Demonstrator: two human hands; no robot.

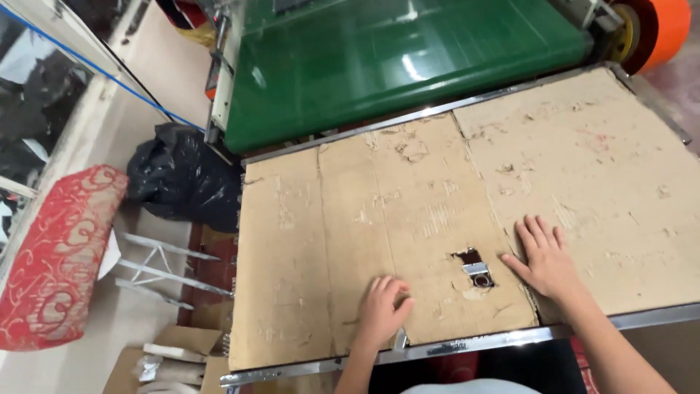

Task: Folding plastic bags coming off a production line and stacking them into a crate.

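Green conveyor belt (408, 62), orange roll (660, 29), black bag (179, 179) on the floor, red patterned cushion (58, 255), metal rack (160, 270), small cardboard boxes (171, 357)

Under both hands lies plain tan cardboard (408, 211), scuffed paler where its skin has torn. The table's metal edge (481, 341) just below the hands is shiny silver. Beyond the fingertips runs a glossy dark green conveyor belt (394, 58), with a bright orange roll (660, 29) past the right hand. Left of the left hand sit a black plastic bag (179, 179) and a red cushion (58, 255) with pale swirling scrolls.
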